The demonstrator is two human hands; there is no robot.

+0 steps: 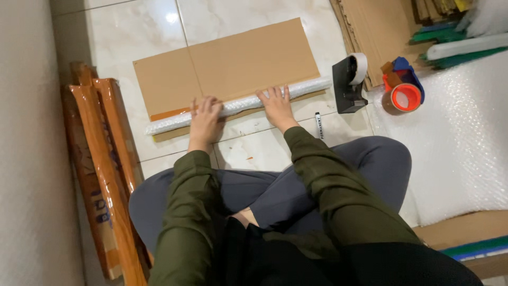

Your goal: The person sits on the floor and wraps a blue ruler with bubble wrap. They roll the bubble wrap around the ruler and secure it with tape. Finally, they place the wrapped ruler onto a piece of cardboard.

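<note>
While hands (pixel 241 114) press roll (pixel 238 105), dispenser (pixel 348 82) beside.

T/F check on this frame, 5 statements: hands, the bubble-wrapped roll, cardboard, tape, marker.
1. Both hands rest on the bubble-wrapped roll. True: left hand and right hand press on it.
2. The roll lies on the cardboard sheet. True, along its near edge.
3. The marker is in the right hand. False: it lies on the tiled floor, apart from the hand.
4. The orange tape roll sits on the cardboard sheet. False: it sits off to the right, beside the black tape dispenser.
5. The person is standing. False: they sit cross-legged on the floor.
</note>
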